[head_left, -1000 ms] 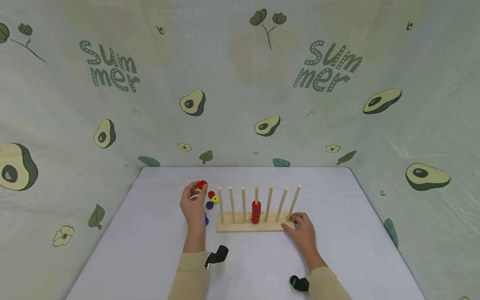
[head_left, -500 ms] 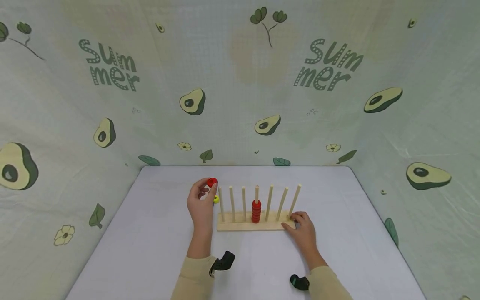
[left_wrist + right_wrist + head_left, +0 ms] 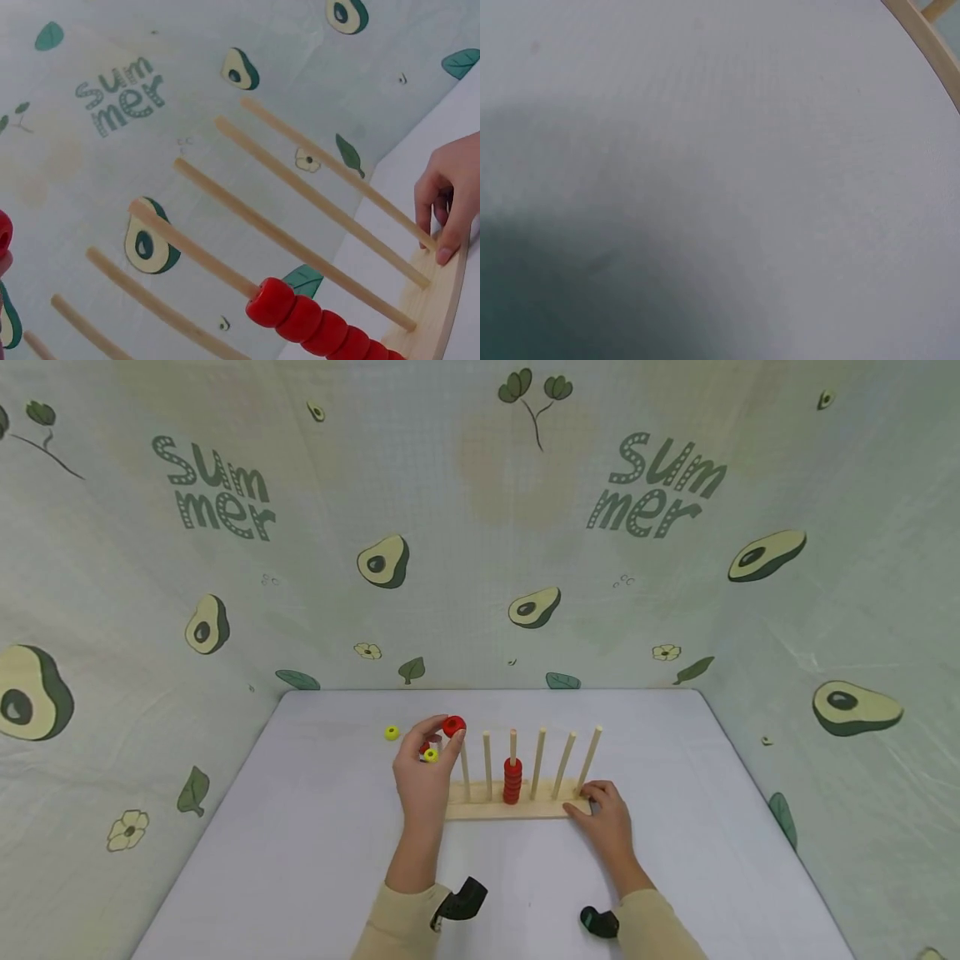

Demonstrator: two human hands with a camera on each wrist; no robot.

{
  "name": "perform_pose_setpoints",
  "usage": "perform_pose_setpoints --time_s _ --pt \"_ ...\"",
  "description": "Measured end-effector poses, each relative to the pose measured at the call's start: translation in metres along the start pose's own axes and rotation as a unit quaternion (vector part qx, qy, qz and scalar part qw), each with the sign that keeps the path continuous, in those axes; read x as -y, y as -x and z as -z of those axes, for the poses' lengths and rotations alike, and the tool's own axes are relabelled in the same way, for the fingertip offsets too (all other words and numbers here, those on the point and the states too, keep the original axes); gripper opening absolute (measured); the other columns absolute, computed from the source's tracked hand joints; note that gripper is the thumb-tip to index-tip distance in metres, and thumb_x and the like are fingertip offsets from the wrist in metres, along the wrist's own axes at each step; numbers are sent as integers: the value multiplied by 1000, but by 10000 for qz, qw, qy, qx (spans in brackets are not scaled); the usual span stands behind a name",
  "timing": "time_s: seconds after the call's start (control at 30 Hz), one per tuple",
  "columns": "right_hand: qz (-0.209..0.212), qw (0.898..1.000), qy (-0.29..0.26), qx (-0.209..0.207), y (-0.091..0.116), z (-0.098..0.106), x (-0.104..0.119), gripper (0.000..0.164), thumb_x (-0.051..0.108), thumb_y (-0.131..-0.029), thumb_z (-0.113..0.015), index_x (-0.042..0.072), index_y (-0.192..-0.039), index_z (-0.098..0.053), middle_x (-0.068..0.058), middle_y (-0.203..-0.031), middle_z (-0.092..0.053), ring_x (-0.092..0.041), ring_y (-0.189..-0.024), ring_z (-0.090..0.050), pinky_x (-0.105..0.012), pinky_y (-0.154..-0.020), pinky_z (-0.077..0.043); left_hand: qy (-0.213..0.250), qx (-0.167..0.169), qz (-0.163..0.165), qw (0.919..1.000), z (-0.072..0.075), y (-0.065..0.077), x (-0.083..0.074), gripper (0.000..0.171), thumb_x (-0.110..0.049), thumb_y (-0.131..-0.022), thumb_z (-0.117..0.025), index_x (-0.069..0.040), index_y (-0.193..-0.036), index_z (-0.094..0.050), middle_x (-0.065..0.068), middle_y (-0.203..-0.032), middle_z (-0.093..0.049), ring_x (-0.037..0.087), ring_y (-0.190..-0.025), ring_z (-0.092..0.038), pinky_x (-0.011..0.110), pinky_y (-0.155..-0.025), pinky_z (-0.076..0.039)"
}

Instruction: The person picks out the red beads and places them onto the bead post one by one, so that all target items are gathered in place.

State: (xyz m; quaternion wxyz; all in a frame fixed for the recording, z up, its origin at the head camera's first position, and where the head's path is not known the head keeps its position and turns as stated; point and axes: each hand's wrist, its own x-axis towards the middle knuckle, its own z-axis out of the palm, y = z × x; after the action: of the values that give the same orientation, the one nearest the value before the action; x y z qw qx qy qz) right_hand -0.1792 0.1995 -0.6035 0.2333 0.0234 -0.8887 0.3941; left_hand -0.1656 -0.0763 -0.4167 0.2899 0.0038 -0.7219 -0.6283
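My left hand (image 3: 422, 785) pinches a red bead (image 3: 453, 727) between thumb and fingers, raised above the left part of a wooden peg rack (image 3: 495, 811). The same bead (image 3: 3, 232) shows at the left edge of the left wrist view. Several red beads (image 3: 512, 782) are stacked on the rack's middle peg; the other visible pegs are bare. My right hand (image 3: 609, 822) grips the right end of the rack's base, thumb in front and fingers behind. The left hand hides the rack's left end. In the right wrist view only a corner of the base (image 3: 930, 45) appears.
Loose beads lie on the white table (image 3: 315, 827) left of the rack: a yellow bead (image 3: 392, 733) further off, and another yellow bead (image 3: 431, 756) beside a partly hidden red one. A patterned cloth (image 3: 465, 510) encloses the back and sides.
My left hand has moved to the right with the red bead, from over the loose beads to over the rack's left pegs. The right hand stays on the base.
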Motion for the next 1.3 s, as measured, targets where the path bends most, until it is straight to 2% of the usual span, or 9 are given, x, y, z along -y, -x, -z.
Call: perform_pose_setpoints --time_s 0.13,0.23,0.53,0.73,0.97,1.17,1.3 --pt "-116 9999 9 73 0 1 1 39 15 -68 -90 -4 -95 -71 -12 -103 -59 -28 -89 -60 -46 -79 -49 12 184 -224 9996 -6 5 -4 31 -19 -82 -81 -9 -110 -72 1 -101 -66 19 -94 -53 45 -86 -41" --pt "-166 9998 -12 102 0 1 2 39 15 -68 -90 -4 -96 -71 -13 -104 -59 -28 -90 -59 -46 -80 -48 -14 310 -334 9990 -11 8 -5 31 -18 -81 -81 -8 -109 -72 1 -100 -68 20 -94 -54 49 -92 -40" --pt "-208 9997 39 142 -2 2 1 39 17 -69 -90 -4 -97 -71 -13 -105 -58 -29 -91 -59 -46 -81 -47 -358 507 -576 9964 -22 14 -3 30 -19 -81 -82 -12 -109 -73 -3 -99 -67 16 -96 -58 48 -90 -43" --pt "-57 9999 -8 84 -2 1 0 39 17 -68 -90 -4 -96 -71 -13 -103 -59 -29 -89 -59 -47 -79 -47 -574 623 -792 9933 -28 14 -3 30 -20 -80 -82 -12 -108 -73 -3 -101 -71 17 -101 -63 47 -97 -44" --pt "-92 9999 -19 116 -1 1 -1 40 17 -68 -90 -4 -97 -71 -14 -104 -59 -29 -91 -59 -47 -81 -47 -539 712 -1007 9909 -35 10 1 29 -17 -82 -81 -10 -109 -72 -1 -102 -72 16 -100 -65 41 -94 -48" --pt "-55 9999 0 87 -1 0 -1 39 16 -68 -90 -4 -96 -71 -14 -103 -59 -29 -90 -59 -46 -80 -48 -676 803 -1450 9838 -40 8 5 34 -13 -82 -79 -6 -114 -70 3 -107 -71 18 -100 -65 35 -90 -51" --pt "-71 9999 -12 96 -1 0 -1 39 16 -68 -90 -4 -96 -71 -13 -103 -58 -29 -90 -59 -46 -80 -48 -934 816 -1654 9784 -44 7 7 36 -15 -81 -80 -7 -115 -71 3 -109 -72 19 -102 -64 38 -90 -49"
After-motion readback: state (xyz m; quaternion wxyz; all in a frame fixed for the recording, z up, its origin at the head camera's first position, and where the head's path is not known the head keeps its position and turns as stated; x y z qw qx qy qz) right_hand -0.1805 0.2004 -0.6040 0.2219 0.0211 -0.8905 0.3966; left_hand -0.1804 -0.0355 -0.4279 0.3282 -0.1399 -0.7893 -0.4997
